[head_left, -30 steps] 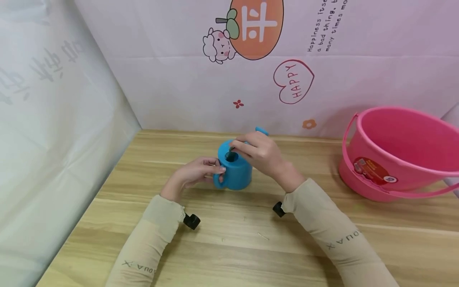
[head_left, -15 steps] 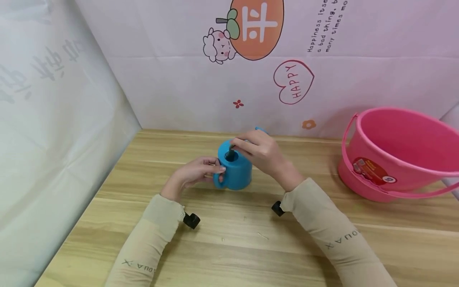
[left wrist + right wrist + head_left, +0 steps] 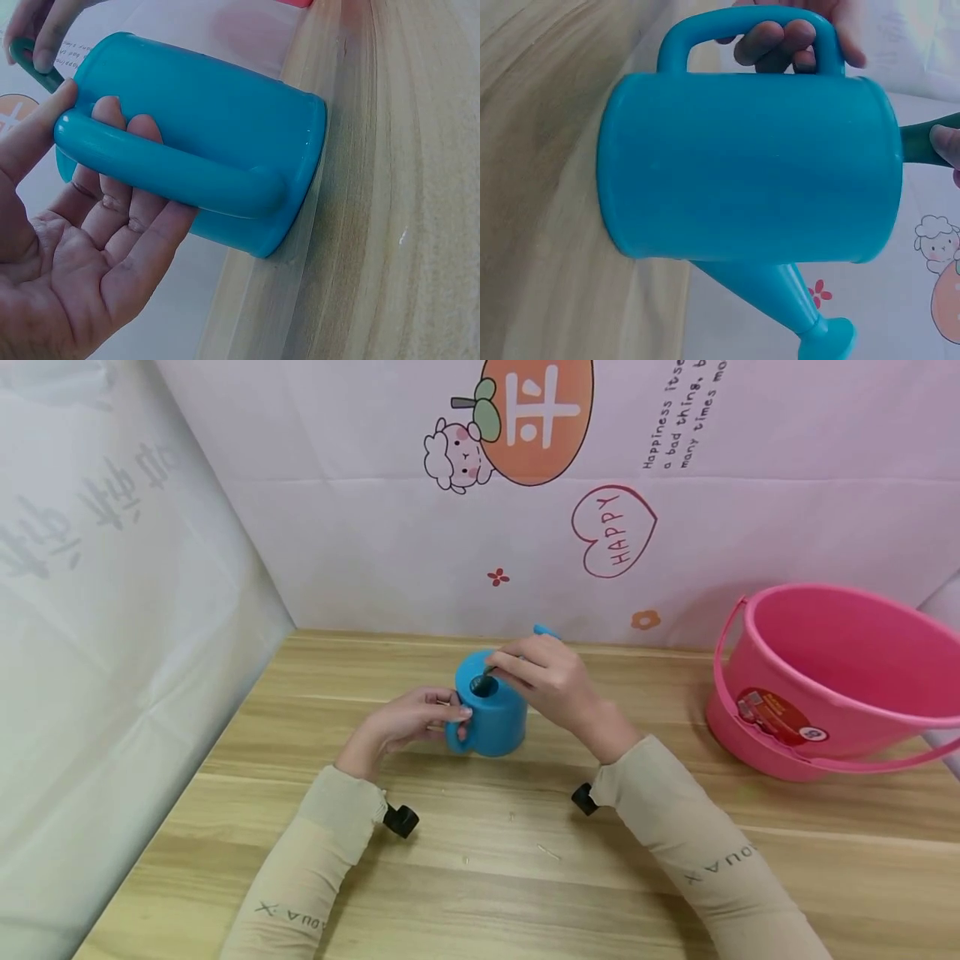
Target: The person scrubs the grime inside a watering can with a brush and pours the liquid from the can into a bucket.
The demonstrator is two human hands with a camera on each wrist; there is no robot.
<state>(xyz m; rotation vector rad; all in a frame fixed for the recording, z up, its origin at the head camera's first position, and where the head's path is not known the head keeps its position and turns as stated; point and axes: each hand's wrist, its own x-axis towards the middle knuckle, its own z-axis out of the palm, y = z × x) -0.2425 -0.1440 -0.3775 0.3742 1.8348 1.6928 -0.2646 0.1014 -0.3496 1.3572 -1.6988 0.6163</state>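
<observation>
A blue watering can (image 3: pixel 497 727) stands upright on the wooden table, its spout (image 3: pixel 769 292) pointing away from the handle. My left hand (image 3: pixel 416 718) holds the can's handle (image 3: pixel 172 169), fingers passed through it and the thumb at its upper end. Above the can's top, my right hand (image 3: pixel 543 681) pinches a dark green tool by its handle (image 3: pixel 922 141). The lower part of this dark green tool (image 3: pixel 482 683) sits in the round top opening. Its working end is hidden inside the can, so its kind does not show.
To the right stands a large pink bucket (image 3: pixel 780 685) with its carrying handle hanging at the front. Small pale bits (image 3: pixel 549 852) lie on the wooden table (image 3: pixel 480 910). A printed white sheet (image 3: pixel 360 552) rises behind the table.
The dark green tool has shifted and tilted slightly in the opening with small movements of my right hand. My left hand and the watering can stay in place.
</observation>
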